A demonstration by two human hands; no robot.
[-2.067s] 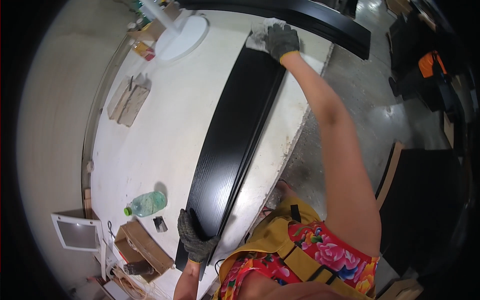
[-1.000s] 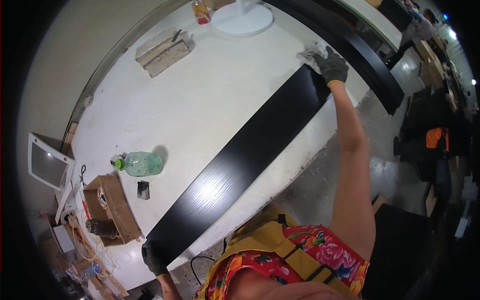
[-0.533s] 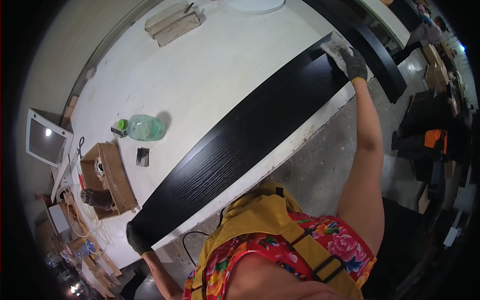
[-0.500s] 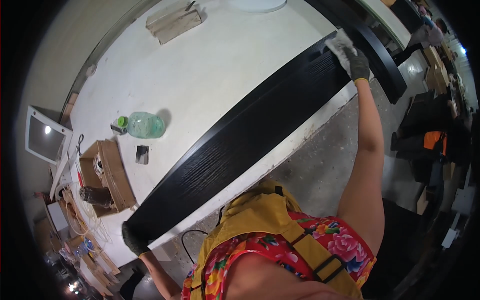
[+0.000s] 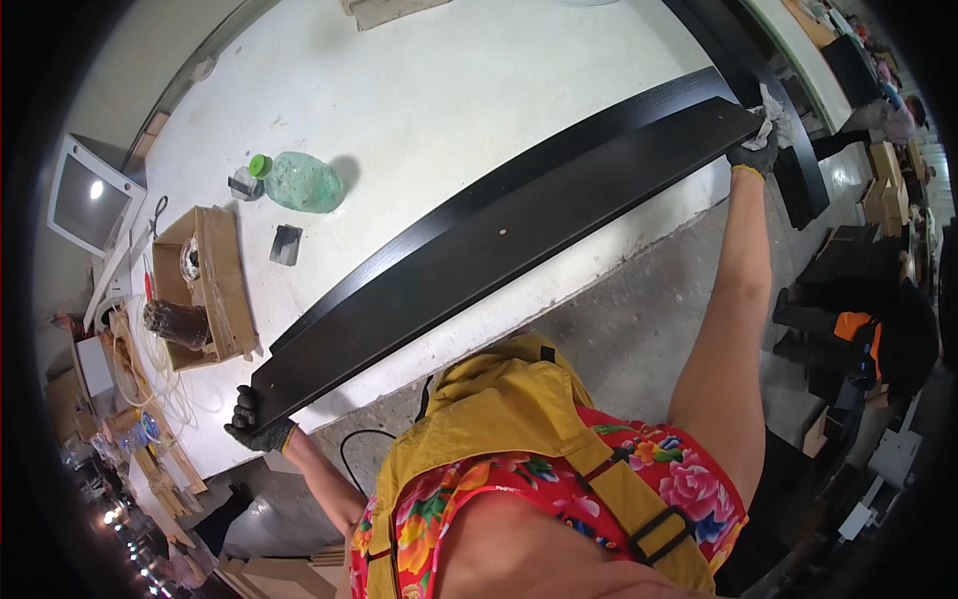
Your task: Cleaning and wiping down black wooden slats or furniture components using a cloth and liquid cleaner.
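Observation:
A long black board [image 5: 479, 245] lies slantwise along the near edge of the white table, its plain side with a small pale dot facing me. Behind it shows a curved black strip [image 5: 469, 205]; I cannot tell whether both are one piece. My left hand [image 5: 259, 424], in a dark glove, is closed round the board's near left corner. At the far right end my gloved right hand [image 5: 755, 157] is closed on a crumpled white cloth [image 5: 770, 118] and against the board's end. Its fingers are partly hidden.
On the white table [image 5: 419, 130] are a green-capped bottle [image 5: 304, 183], a small dark block [image 5: 285, 245] and a cardboard box [image 5: 230, 290] with things in it. Another black piece [image 5: 798, 180] crosses the far right. A person in dark clothes [image 5: 903, 334] is at the right.
The board has been tipped over, so its grained face is gone from sight and a plain side shows. Both hands moved with its ends, and the right hand's cloth is now at the end edge.

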